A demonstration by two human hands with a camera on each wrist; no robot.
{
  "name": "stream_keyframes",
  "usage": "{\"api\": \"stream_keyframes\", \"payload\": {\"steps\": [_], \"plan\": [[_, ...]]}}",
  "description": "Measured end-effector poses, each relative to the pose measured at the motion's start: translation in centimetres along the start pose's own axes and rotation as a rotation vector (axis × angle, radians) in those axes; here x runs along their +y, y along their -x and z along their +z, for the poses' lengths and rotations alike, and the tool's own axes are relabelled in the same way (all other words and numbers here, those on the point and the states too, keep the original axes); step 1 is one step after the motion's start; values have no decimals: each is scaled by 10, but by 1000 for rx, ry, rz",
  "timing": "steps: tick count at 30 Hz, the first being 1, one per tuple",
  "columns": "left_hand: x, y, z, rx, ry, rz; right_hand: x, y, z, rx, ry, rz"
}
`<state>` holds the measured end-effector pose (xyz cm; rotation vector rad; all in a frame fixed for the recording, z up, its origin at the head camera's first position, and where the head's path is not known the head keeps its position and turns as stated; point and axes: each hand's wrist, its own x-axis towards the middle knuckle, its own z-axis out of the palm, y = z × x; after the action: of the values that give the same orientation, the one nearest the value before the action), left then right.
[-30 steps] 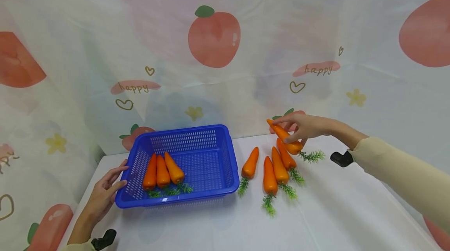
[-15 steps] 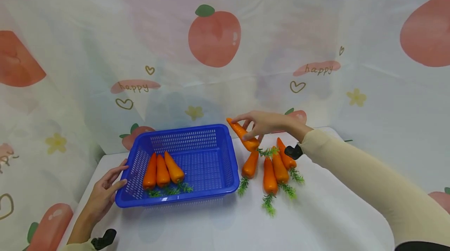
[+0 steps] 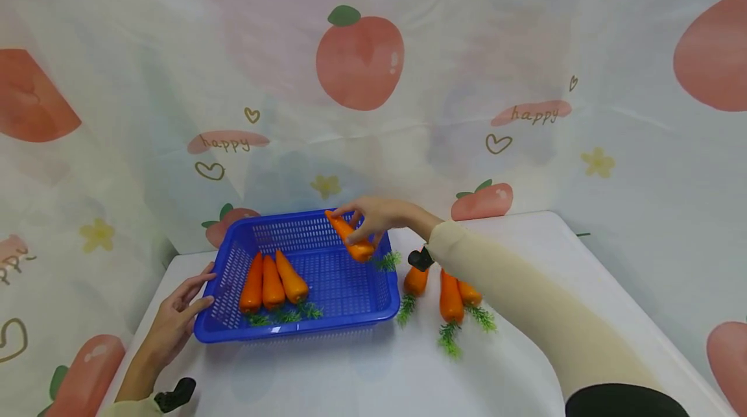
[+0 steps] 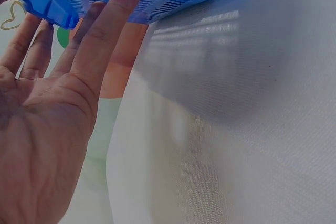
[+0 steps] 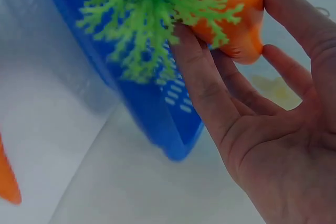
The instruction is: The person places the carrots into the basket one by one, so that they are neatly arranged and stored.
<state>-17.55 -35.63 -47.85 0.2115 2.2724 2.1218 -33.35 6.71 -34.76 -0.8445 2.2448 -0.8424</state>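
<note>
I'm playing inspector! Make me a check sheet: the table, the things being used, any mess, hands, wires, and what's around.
Surface: white table, shadows on it.
Things: blue basket with three carrots inside; at least three more carrots to its right, some partly behind a sleeve.
Clutter: nothing seen.
Hands: left hand touches the basket's left side; right hand holds another carrot over its right end.
Cables: nothing seen.
Surroundings: fruit-print cloth behind the table.

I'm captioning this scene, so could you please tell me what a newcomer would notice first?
The blue basket on the white table probably draws the eye first, with three orange carrots in its left half. Over its right half, the right hand holds another carrot.
</note>
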Motion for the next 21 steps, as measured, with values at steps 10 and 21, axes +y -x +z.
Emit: {"api": "stream_keyframes", "payload": {"steps": [10,21], "plan": [[-1,-1,-1,0,-23,-2,-5,-48,37,-23,-111,52],[2,0,1,26,-43,-17,-3,-91,77,-42,-197,122]]}}
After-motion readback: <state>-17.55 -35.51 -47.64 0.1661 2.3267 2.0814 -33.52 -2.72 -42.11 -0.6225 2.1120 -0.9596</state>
